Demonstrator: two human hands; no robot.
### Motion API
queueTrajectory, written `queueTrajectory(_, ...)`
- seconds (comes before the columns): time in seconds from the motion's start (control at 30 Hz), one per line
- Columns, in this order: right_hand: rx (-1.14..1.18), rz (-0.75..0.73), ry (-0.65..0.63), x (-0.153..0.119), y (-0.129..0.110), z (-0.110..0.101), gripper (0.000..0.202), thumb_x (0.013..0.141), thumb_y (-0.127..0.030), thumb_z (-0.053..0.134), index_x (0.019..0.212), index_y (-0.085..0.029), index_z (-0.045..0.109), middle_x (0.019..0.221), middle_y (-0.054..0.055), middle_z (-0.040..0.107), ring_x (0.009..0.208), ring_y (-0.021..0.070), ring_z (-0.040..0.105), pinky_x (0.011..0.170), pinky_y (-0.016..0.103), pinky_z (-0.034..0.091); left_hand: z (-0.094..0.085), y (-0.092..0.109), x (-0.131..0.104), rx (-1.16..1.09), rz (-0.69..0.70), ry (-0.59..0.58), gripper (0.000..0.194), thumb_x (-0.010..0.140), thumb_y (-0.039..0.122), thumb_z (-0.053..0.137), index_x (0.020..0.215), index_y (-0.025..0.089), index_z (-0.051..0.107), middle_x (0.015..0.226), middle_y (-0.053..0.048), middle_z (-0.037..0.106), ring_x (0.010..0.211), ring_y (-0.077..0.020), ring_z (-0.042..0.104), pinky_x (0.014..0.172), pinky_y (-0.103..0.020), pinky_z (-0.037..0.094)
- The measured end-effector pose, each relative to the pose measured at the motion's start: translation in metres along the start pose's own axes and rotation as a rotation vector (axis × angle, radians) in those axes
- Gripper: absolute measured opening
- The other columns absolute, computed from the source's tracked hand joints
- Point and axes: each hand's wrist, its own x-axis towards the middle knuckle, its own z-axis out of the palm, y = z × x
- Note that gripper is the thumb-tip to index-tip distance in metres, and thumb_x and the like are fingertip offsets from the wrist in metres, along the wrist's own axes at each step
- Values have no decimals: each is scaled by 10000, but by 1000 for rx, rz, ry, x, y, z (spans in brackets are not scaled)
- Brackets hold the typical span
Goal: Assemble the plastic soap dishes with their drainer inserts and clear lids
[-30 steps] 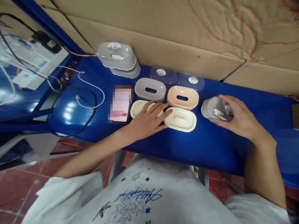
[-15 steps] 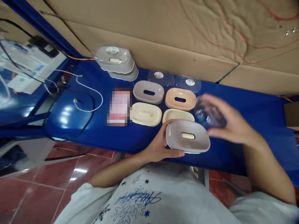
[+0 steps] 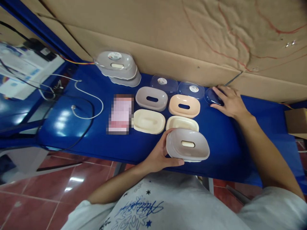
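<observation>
My left hand (image 3: pixel 161 155) grips the left end of a grey soap dish (image 3: pixel 201 151), its thumb along the near side. Through the dish's oval slot a cream part shows, and a pale edge sticks out below. At the back of the table, my right hand (image 3: pixel 229 102) has its fingers around a clear plastic lid (image 3: pixel 213 96), partly covering it. Two more clear lids, a left one (image 3: pixel 155 84) and a middle one (image 3: pixel 187 92), lie in line with it. Before them sit a grey slotted dish (image 3: pixel 141 99) and a peach slotted dish (image 3: pixel 172 108).
Two cream trays, one on the left (image 3: pixel 146 123) and one on the right (image 3: pixel 178 121), lie before the slotted dishes. A stack of lidded grey dishes (image 3: pixel 124 72) stands at back left. A pixelated flat item (image 3: pixel 120 115) and a white cable (image 3: pixel 92 92) lie on the blue table (image 3: pixel 227 150).
My right hand has carried the clear lid away from me to the back of the table, beside the other lids. The left hand still holds the grey dish in nearly the same place.
</observation>
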Motion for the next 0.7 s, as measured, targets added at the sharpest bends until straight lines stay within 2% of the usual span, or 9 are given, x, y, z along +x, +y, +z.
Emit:
queueTrajectory(0.1, 78, 11, 131, -25, -30, -18, 945, 1048, -805, 379, 1772, -199, 357, 1842, 215, 368, 1711, 448, 351, 1369, 700, 269, 1, 3, 2, 2, -8, 14, 1127, 725, 547, 1039, 1619, 324, 390, 1704, -185, 516, 1609, -428, 507, 1331, -657, 421)
queueTrajectory(0.17, 282, -126, 166, -50, -67, -34, 951, 1040, -878, 306, 1817, -335, 225, 1842, 124, 405, 1700, 409, 396, 1378, 664, 324, 3, 6, 3, 26, -19, 9, 1144, 724, 581, 1033, 1629, 327, 383, 1703, -186, 518, 1603, -429, 512, 1324, -662, 431)
queueTrajectory(0.23, 485, -333, -58, -76, -109, -47, 1066, 938, -955, 513, 1806, -512, 80, 1873, 1, 352, 1679, 391, 446, 1335, 650, 452, 6, 8, 4, 37, -11, -2, 1152, 726, 584, 1034, 1637, 327, 377, 1706, -187, 516, 1602, -428, 514, 1322, -663, 436)
queueTrajectory(0.27, 513, -402, -161, -87, -129, -52, 1146, 882, -916, 677, 1795, -550, 88, 1872, -27, 347, 1674, 403, 452, 1311, 662, 493, 8, 10, 5, 35, 1, -9, 1152, 724, 568, 1039, 1636, 323, 378, 1712, -189, 512, 1601, -427, 514, 1325, -665, 432)
queueTrajectory(0.37, 557, -461, -224, -109, -166, -55, 1005, 958, -615, 812, 1781, -533, 242, 1873, -13, 338, 1654, 374, 493, 1274, 618, 563, 13, 10, 7, -6, 36, -37, 1128, 720, 478, 1058, 1614, 307, 391, 1726, -193, 502, 1605, -425, 510, 1342, -669, 407)
queueTrajectory(0.47, 653, -475, -181, -112, -164, -44, 945, 963, -498, 840, 1765, -439, 344, 1820, 59, 451, 1623, 344, 542, 1279, 560, 566, 20, 6, 9, -61, 41, -40, 1103, 704, 393, 1070, 1586, 305, 413, 1715, -180, 521, 1603, -415, 515, 1351, -658, 391)
queueTrajectory(0.57, 836, -456, -138, -110, -139, -31, 826, 963, -570, 829, 1689, -380, 482, 1686, 83, 625, 1549, 336, 625, 1242, 501, 589, 25, 0, 7, -47, 30, -19, 1061, 723, 400, 1051, 1576, 298, 429, 1700, -171, 531, 1591, -409, 528, 1331, -635, 422)
queueTrajectory(0.63, 982, -356, -61, -108, -117, -24, 683, 1012, -664, 720, 1606, -357, 579, 1648, 93, 659, 1521, 355, 649, 1211, 501, 599, 28, -1, 6, 40, 15, 0, 1079, 734, 446, 1034, 1607, 292, 419, 1680, -175, 546, 1565, -409, 554, 1299, -616, 464)
queueTrajectory(0.7, 986, -226, 46, -107, -95, -20, 657, 1018, -676, 697, 1578, -347, 597, 1672, 108, 633, 1539, 389, 626, 1220, 549, 580, 29, 0, 5, 230, 20, -16, 1124, 733, 486, 1024, 1649, 285, 404, 1667, -181, 561, 1535, -407, 580, 1275, -601, 486)
